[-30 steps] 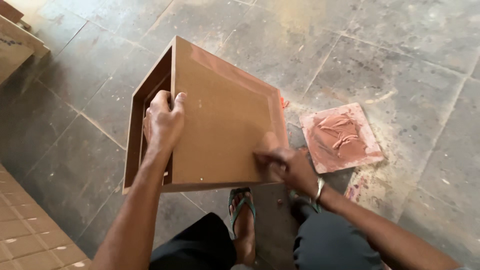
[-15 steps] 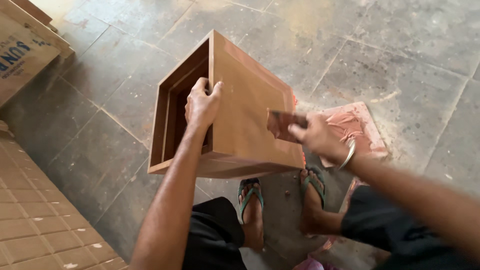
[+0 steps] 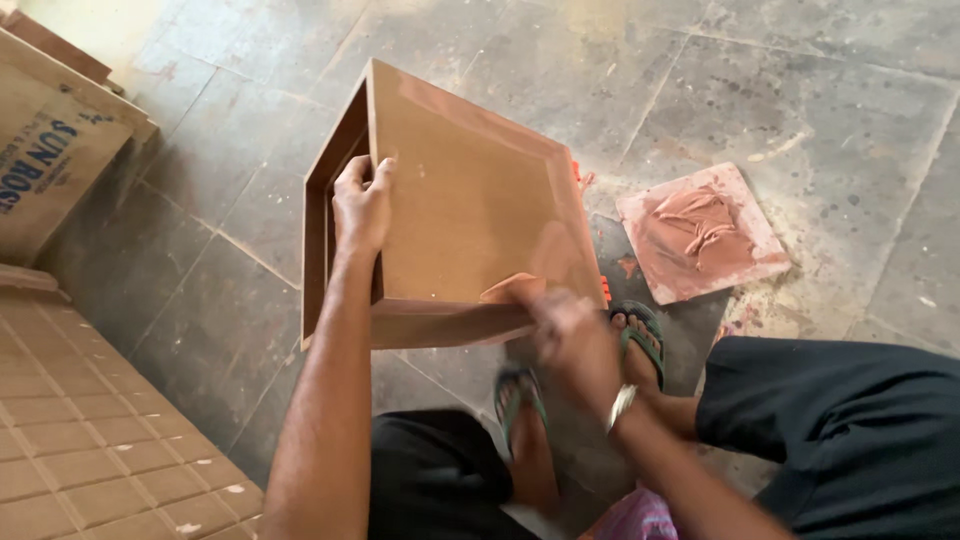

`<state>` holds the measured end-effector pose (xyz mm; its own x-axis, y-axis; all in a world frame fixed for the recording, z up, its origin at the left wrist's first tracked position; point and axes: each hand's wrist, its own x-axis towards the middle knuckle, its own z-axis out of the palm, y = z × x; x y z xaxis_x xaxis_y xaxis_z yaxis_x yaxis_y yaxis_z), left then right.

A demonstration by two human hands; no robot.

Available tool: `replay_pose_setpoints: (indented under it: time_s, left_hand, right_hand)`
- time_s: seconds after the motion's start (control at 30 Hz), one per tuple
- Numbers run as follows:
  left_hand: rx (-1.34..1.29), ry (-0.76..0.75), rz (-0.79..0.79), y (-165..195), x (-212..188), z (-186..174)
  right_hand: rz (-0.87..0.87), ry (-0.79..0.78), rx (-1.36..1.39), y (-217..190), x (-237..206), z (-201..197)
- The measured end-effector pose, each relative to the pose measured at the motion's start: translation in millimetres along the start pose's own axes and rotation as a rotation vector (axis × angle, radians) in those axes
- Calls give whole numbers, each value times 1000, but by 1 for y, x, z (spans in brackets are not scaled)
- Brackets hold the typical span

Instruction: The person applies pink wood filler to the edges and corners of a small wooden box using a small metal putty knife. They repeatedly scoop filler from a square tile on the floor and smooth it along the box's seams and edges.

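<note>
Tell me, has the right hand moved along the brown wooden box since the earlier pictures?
Yes. The right hand went from the brown wooden box's side edge down to its near corner, away from the square paste-smeared tile.

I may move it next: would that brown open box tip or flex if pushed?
Probably stiff: the box keeps straight panels under the left hand. Likely tippy, since it rests tilted on an edge. The right hand is blurred.

The right hand (image 3: 572,335) is motion-blurred, so its fingers and the small brown piece (image 3: 512,288) it presses cannot be told clearly. The wooden box (image 3: 470,205) hides its own interior, and the cardboard carton (image 3: 50,170) runs off the left edge.
</note>
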<state>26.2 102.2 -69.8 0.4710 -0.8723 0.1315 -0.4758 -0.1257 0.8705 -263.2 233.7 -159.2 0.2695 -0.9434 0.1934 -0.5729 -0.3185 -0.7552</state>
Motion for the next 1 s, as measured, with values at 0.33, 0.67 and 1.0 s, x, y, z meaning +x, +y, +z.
replay_pose_setpoints:
  time_s: [0.33, 0.67, 1.0]
  left_hand:
    - [17, 37, 18, -18, 1, 5]
    - [-55, -20, 9, -13, -4, 6]
    - [-112, -88, 29, -18, 0, 13]
  right_hand:
    - [37, -97, 287, -21, 48, 0]
    - [-48, 72, 407, -70, 51, -33]
    - [-126, 61, -68, -42, 32, -27]
